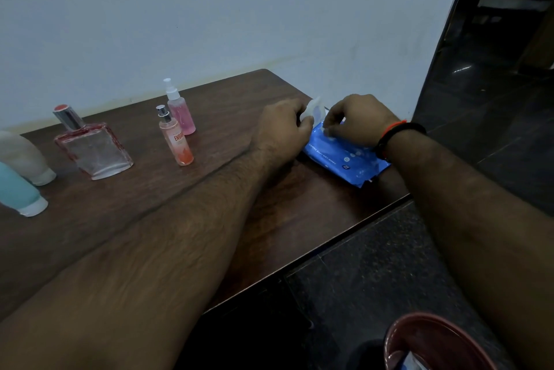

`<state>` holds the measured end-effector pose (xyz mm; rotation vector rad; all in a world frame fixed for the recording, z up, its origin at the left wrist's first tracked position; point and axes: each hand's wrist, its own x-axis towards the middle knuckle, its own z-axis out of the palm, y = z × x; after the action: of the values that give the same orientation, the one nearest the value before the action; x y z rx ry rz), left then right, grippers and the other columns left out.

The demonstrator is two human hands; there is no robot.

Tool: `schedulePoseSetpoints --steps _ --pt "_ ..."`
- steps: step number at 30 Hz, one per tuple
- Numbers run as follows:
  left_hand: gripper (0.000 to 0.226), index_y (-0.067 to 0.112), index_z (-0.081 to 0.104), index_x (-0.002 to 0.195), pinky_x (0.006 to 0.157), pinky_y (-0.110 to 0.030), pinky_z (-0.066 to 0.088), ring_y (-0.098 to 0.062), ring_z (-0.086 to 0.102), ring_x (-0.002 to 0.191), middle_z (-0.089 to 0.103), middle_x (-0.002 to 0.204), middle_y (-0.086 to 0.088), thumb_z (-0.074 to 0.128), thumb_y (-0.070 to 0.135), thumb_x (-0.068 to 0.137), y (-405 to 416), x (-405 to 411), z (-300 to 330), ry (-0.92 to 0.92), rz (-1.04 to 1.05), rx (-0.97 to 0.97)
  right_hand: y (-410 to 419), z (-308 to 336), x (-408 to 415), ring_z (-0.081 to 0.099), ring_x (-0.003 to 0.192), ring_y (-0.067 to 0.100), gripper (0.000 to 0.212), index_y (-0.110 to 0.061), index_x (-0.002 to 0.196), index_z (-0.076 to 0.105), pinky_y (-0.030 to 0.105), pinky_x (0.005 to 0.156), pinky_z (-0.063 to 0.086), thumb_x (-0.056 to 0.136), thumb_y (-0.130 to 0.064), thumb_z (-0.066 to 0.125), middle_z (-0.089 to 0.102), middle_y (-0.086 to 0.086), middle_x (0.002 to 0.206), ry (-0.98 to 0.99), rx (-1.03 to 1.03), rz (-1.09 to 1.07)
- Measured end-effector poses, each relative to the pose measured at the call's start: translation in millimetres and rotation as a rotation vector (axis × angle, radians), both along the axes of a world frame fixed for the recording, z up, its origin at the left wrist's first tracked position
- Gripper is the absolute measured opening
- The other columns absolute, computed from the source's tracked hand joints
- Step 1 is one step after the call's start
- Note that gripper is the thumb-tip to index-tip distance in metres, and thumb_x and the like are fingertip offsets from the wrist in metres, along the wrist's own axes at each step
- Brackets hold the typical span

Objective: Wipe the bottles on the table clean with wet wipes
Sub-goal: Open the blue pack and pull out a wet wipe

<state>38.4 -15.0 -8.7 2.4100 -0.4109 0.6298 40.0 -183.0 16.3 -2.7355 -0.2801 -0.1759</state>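
A blue pack of wet wipes (347, 160) lies near the right end of the brown table (150, 214). My left hand (281, 130) holds the pack's white flap lid (313, 109) up. My right hand (356, 121) pinches at a white wipe in the pack's opening. Left of the hands stand a slim orange spray bottle (177, 142), a pink spray bottle (180, 112) behind it, and a square glass perfume bottle (93, 148). At the far left stand a white tube (24, 157) and a light blue tube (18, 190), both cap down.
The table stands against a pale wall (209, 10). Its front edge runs diagonally over a dark speckled floor (374, 264). A reddish-brown bin (419, 336) stands on the floor at the bottom right. Dark glossy floor (494, 85) extends past the wall on the right.
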Motion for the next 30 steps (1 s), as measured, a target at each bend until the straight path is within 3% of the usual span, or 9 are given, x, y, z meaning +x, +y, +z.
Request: schedulePoseSetpoints --steps 3,9,16,22,30 --pt "0.018 0.007 0.069 0.090 0.065 -0.030 0.046 -0.018 0.059 0.073 0.069 0.083 -0.004 0.058 0.022 0.091 -1.2 -0.7 -0.1 -0.006 -0.001 0.011 6.1 -3.1 0.8 0.063 0.095 0.025 0.012 -0.021 0.091 0.076 0.032 0.079 0.051 0.086 -0.024 0.066 0.071 0.002 0.100 -0.009 -0.074 -0.025" --pt "0.019 0.009 0.070 0.093 0.068 -0.037 0.053 -0.018 0.061 0.074 0.069 0.084 -0.003 0.058 0.024 0.091 -0.3 0.2 -2.0 -0.004 -0.005 0.006 11.2 -8.2 2.4 0.060 0.093 0.028 0.019 -0.016 0.090 0.074 0.032 0.073 0.046 0.090 -0.021 0.055 0.062 0.005 0.104 -0.091 -0.128 -0.037" --pt "0.020 0.010 0.069 0.097 0.074 -0.037 0.053 -0.019 0.062 0.079 0.070 0.089 -0.002 0.057 0.025 0.091 -1.9 2.1 -3.4 -0.004 -0.003 0.015 2.6 -15.2 5.9 0.053 0.091 0.022 0.014 -0.021 0.089 0.067 0.034 0.080 0.046 0.092 -0.017 0.054 0.050 -0.003 0.095 -0.105 0.083 -0.035" --pt "0.044 0.018 0.058 0.134 0.090 -0.031 0.049 -0.020 0.062 0.106 0.069 0.121 -0.002 0.058 0.032 0.092 -4.9 0.9 -6.7 0.066 -0.045 0.043 0.8 -18.9 6.0 0.049 0.092 0.022 0.010 -0.027 0.090 0.054 0.034 0.079 0.040 0.097 -0.022 0.049 0.047 -0.003 0.098 -0.131 0.097 -0.009" --pt "0.041 0.015 0.055 0.134 0.088 -0.030 0.047 -0.024 0.062 0.105 0.068 0.121 -0.006 0.054 0.029 0.096 -1.2 -1.1 -8.3 0.082 -0.035 0.048 2.4 -19.3 2.6 0.055 0.093 0.027 0.010 -0.026 0.096 0.054 0.040 0.081 0.046 0.099 -0.025 0.044 0.052 -0.002 0.104 -0.149 0.095 0.002"
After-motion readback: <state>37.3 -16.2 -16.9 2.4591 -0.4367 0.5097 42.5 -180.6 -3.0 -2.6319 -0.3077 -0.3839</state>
